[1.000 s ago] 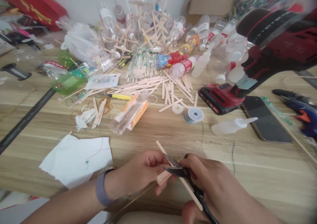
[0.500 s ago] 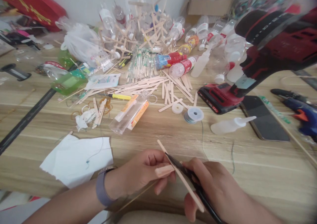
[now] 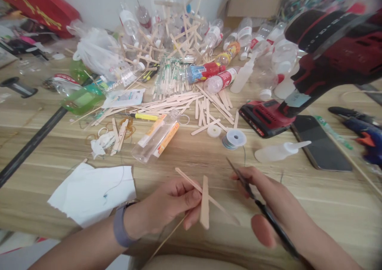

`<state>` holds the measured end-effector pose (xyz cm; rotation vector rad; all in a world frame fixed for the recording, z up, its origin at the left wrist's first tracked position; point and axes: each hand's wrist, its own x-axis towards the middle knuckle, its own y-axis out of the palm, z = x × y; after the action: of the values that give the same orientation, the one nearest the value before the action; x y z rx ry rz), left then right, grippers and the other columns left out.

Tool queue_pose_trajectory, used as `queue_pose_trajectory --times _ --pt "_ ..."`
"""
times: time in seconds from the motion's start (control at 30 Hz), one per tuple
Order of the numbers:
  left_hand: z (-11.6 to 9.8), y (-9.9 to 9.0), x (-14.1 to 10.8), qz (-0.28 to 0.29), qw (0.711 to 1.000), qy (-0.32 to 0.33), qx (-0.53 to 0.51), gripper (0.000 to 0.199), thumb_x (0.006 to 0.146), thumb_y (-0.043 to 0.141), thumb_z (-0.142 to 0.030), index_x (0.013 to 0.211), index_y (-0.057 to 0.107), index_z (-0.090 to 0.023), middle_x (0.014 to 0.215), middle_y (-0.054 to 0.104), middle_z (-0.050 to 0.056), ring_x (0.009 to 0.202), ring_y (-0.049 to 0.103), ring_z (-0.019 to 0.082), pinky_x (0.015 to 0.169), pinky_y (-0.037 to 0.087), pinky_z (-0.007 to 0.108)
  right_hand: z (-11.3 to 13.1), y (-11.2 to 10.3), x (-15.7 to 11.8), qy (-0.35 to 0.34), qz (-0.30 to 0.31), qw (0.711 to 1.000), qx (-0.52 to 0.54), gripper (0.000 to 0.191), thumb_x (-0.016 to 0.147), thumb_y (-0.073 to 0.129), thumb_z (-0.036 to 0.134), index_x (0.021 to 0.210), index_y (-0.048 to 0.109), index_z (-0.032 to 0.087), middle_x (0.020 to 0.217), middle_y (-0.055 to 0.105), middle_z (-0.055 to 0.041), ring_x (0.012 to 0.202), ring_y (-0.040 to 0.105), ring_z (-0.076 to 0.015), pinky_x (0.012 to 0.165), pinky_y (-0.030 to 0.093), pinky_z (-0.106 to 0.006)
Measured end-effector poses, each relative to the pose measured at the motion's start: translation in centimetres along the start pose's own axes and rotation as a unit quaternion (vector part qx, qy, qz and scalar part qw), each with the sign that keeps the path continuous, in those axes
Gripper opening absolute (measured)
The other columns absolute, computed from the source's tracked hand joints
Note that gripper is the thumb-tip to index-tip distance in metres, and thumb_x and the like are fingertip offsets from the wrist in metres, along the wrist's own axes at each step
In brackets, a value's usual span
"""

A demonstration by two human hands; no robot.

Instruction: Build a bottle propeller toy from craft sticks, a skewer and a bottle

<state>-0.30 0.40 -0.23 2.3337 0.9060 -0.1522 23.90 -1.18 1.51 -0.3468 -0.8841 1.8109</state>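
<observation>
the left hand (image 3: 170, 201) pinches two crossed wooden sticks (image 3: 205, 206) between thumb and fingers, just past the fingertips. the longer, slimmer stick points to ten and four o'clock, its lower end blurred; the broader, shorter one runs from twelve to six across it. a purple band (image 3: 121, 227) circles the left wrist.

the right hand (image 3: 277, 206) is curled round black-handled scissors (image 3: 249, 188), apart from the sticks, their tip aimed at eleven o'clock; i cannot tell whether the blades are closed.

measured from the crossed sticks, torn white paper (image 3: 92, 194) lies on the worktop (image 3: 167, 172) at nine o'clock. a clear bottle with an orange label (image 3: 156, 136) is at eleven, and loose sticks (image 3: 179, 102) are heaped farther off toward twelve. a spool of thread (image 3: 234, 138) sits at one o'clock, a small squeeze bottle (image 3: 273, 152) at two, with a phone (image 3: 322, 142) beyond it and a red-and-black power tool (image 3: 328, 63) behind.
</observation>
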Motion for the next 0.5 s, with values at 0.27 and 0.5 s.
queue_pose_trajectory --times 0.27,0.5 --pt "-0.2 0.1 -0.3 0.028 0.999 0.007 -0.044 0.035 0.085 0.061 -0.049 0.08 0.062 -0.014 0.052 0.042 -0.006 0.047 0.032 0.007 0.049 0.02 0.024 0.4 0.0 0.2 -0.002 0.047 0.997 -0.063 0.02 0.088 0.058 0.033 0.103 0.053 0.021 0.066 0.058 0.0021 0.053 0.055 -0.0136 0.05 0.041 -0.022" --pt "-0.4 0.2 -0.4 0.022 1.0 -0.003 0.001 0.039 0.084 0.059 -0.053 0.077 0.058 -0.015 0.056 0.041 -0.005 0.051 0.032 0.008 0.051 0.021 0.024 1.6 0.8 0.8 -0.042 0.081 0.994 -0.064 0.022 0.078 0.051 0.01 0.096 0.055 0.022 0.066 0.057 0.0027 0.054 0.052 -0.0131 0.051 0.035 -0.023"
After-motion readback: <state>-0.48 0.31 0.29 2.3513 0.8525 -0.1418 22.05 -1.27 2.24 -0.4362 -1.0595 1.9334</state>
